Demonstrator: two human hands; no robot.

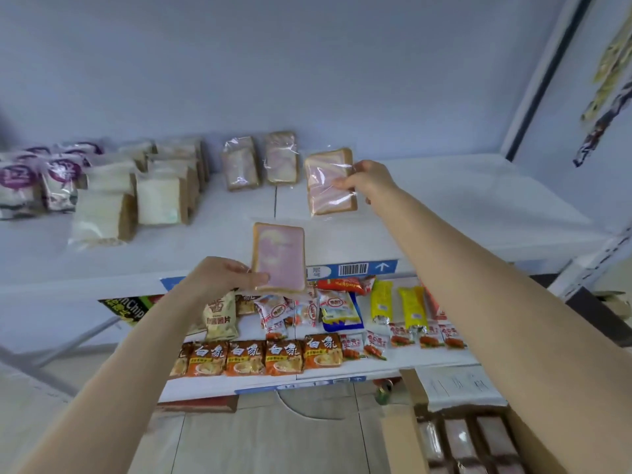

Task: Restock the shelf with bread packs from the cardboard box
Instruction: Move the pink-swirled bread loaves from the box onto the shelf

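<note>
My right hand (367, 181) grips the right edge of a pink-swirl bread pack (326, 184), holding it tilted over the white top shelf (461, 206), right of two pink bread packs (260, 162) that stand upright at the back. My left hand (222, 277) pinches the lower left corner of a second pink bread pack (278, 256), upright in front of the shelf's front edge. The cardboard box (407, 436) sits at the lower right, with several more pink packs (472, 443) inside.
White sliced bread packs (150, 196) and purple-labelled packs (37, 183) fill the shelf's left side. The lower shelf holds orange noodle packets (266, 357), yellow packs (396, 304) and snack bags. A white upright post (543, 77) bounds the shelf at the right.
</note>
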